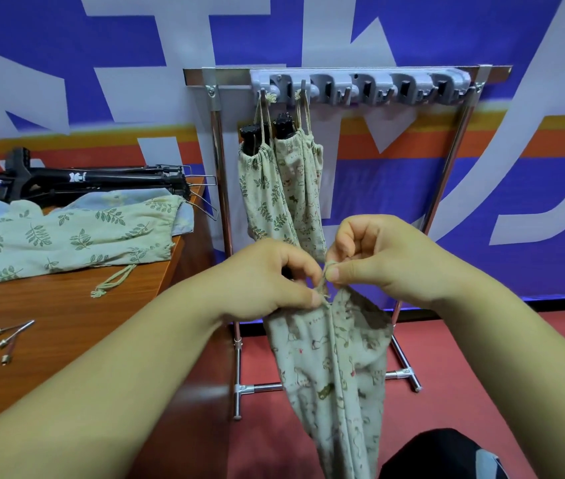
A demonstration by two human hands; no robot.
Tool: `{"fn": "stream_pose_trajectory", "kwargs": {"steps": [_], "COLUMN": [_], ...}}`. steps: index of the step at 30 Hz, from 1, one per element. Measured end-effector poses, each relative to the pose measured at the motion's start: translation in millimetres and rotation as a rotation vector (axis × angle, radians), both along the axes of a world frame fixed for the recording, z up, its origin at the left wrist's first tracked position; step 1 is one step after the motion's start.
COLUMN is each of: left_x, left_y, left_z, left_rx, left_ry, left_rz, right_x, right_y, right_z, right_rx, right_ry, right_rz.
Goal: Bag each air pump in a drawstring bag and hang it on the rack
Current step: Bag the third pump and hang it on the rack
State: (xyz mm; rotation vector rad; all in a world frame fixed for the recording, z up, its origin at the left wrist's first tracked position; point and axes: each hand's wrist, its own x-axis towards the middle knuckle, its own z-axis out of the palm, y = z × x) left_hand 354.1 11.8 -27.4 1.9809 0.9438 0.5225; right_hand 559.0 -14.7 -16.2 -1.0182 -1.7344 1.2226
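Pinching the cord (324, 284) with left fingers (300, 262) and right fingers (343, 273), likely drawing the bag (329, 361) below shut. Held near the rack (377, 85) beyond the fingers, ready for hooking.

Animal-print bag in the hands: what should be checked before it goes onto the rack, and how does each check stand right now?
1. Grip on the cord: left hand and right hand both pinch the drawstring. Ok.
2. Pump inside the held bag: the cloth hides it. Cannot tell.
3. Bag mouth drawn shut: gathered, but fingers cover it. Cannot tell.
4. Free hook on the rack: the hooks right of the hung leaf bag and hung animal bag are bare. Ok.
5. All pumps bagged: black pumps lie unbagged on the table. Not ok.
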Motion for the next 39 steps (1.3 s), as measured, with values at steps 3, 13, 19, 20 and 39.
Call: {"fn": "stream_pose_trajectory", "kwargs": {"steps": [3,13,19,20,39], "left_x": [0,-4,-2,-3,-7], "left_y": [-2,0,1,2,10], "left_z": [3,4,5,5,3], "left_rx": [-0.118,-0.182,-0.161,-0.153,0.175], "left_ry": [-0.026,-0.207,-0.306,-0.318,-0.432], "left_rz": [-0.046,0.020,0.113,0.129,0.192], "right_x": [-2,4,5,3,-18], "right_y": [1,0,-2,-1,13], "right_z": [-2,-13,-35,-38,-40], "right_rx": [-0.007,-0.082,-0.064,-0.065,-0.121], "right_ry": [0.022,0.210,0.178,0.189,0.257], "right_rz": [0.018,-0.008,0.035,0.038,0.065]}}
